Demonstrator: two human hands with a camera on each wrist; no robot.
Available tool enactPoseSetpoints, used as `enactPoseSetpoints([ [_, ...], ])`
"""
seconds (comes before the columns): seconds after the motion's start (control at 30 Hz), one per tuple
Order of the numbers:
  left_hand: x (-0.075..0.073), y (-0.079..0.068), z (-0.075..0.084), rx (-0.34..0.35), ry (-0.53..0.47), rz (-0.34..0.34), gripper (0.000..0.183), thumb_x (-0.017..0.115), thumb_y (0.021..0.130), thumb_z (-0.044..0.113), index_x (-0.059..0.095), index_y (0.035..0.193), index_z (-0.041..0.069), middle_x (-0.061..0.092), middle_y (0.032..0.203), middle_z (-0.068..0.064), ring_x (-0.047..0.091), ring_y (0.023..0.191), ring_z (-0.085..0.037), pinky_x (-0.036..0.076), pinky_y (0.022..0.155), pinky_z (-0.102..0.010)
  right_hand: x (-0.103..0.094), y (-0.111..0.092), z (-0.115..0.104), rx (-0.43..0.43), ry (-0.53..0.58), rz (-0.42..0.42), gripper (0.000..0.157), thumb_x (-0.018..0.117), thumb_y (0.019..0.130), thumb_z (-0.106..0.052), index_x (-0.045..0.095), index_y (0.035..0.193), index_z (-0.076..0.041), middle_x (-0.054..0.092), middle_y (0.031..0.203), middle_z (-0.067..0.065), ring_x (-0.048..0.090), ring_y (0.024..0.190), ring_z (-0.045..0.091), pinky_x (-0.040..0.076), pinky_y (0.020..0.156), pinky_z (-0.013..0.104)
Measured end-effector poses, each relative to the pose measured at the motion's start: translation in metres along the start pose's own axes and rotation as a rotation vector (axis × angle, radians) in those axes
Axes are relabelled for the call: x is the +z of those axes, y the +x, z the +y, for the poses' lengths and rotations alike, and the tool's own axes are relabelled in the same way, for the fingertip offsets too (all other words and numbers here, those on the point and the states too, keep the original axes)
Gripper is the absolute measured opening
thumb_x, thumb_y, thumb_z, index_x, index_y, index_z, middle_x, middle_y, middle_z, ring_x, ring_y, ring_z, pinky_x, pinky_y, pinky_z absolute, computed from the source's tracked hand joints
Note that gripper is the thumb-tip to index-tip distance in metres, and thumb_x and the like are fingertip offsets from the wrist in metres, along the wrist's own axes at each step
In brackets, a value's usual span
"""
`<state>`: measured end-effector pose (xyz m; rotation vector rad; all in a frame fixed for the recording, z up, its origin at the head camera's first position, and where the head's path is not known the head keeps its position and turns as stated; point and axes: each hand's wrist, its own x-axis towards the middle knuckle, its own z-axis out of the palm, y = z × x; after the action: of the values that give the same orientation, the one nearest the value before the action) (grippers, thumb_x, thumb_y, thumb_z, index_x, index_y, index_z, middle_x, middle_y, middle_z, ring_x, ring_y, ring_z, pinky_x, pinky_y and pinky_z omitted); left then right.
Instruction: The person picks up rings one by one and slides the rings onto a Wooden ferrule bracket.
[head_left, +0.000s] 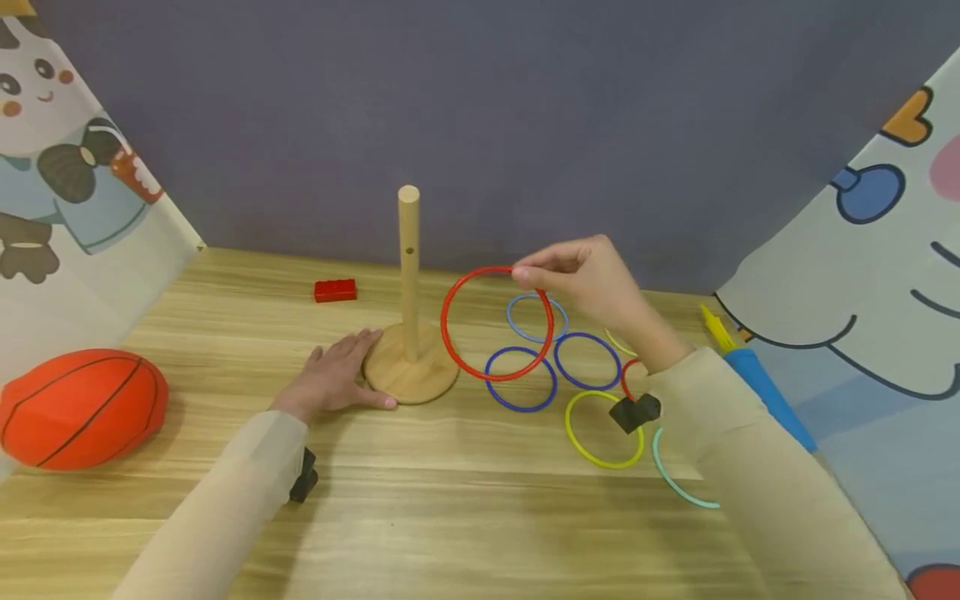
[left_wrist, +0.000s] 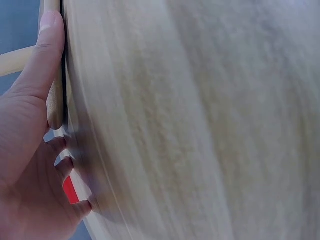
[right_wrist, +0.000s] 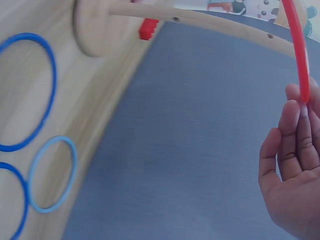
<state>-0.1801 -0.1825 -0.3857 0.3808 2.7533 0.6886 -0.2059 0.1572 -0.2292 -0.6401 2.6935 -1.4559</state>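
Note:
My right hand [head_left: 600, 279] pinches the top right of a red ring [head_left: 445, 321] between thumb and fingers. In the head view the raised ring stands just right of a wooden post [head_left: 409, 283] on a round wooden base [head_left: 401, 379]. Seen from the right wrist, the fingertips meet the red ring [right_wrist: 300, 55] at its lower end. My left hand [head_left: 330, 379] rests at the left edge of the base, fingers spread and thumb along the front rim. The left wrist view shows that thumb [left_wrist: 42, 60] lying against the base's edge.
Right of the base lie dark blue rings [head_left: 521, 409], a light blue ring [head_left: 510, 317], a yellow ring [head_left: 611, 466] and a mint ring [head_left: 678, 492]. A red block [head_left: 335, 291] is behind left, an orange ball [head_left: 86, 408] far left, a blue-and-yellow object [head_left: 761, 387] right.

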Motion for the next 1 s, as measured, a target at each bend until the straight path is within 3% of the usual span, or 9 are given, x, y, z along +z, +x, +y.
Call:
enactPoseSetpoints([
  [0.33,0.001,0.0,0.002,-0.004,0.003,0.009,0.123,0.082,0.075,0.061,0.015,0.162,0.005,0.013,0.166,-0.026,0.014,0.151,-0.048,0.003,0.116,-0.072,-0.004,0.032,-0.033,-0.098,0.042,0.09,0.019,0.082,0.089,-0.024,0.082,0.099,-0.009,0.077,0.081,-0.001,0.071,0.083,0.015,0.052,0.072,0.023],
  [0.6,-0.001,0.0,0.004,-0.032,0.014,-0.01,0.124,0.082,0.075,0.061,0.013,0.163,0.006,0.011,0.166,-0.026,0.013,0.151,-0.048,0.003,0.116,-0.071,0.004,0.057,-0.059,-0.207,0.089,0.159,0.018,0.08,0.09,-0.022,0.081,0.097,-0.005,0.076,0.078,0.001,0.07,0.081,0.015,0.056,0.082,0.026],
  [0.77,-0.002,0.0,0.005,-0.038,0.016,-0.019,0.123,0.082,0.077,0.059,0.013,0.163,0.005,0.01,0.166,-0.026,0.012,0.151,-0.048,0.003,0.117,-0.071,0.01,0.068,-0.064,-0.191,0.049,0.19,0.021,0.08,0.09,-0.025,0.082,0.097,-0.006,0.075,0.078,-0.001,0.071,0.084,0.015,0.057,0.083,0.027],
  [1.0,-0.004,-0.002,0.008,-0.041,0.027,-0.034,0.123,0.081,0.078,0.06,0.012,0.163,0.005,0.01,0.166,-0.026,0.012,0.151,-0.048,0.004,0.116,-0.072,0.019,0.078,-0.055,-0.147,-0.036,0.212,0.019,0.08,0.09,-0.029,0.083,0.097,-0.011,0.075,0.076,-0.003,0.068,0.078,0.012,0.051,0.07,0.023],
])
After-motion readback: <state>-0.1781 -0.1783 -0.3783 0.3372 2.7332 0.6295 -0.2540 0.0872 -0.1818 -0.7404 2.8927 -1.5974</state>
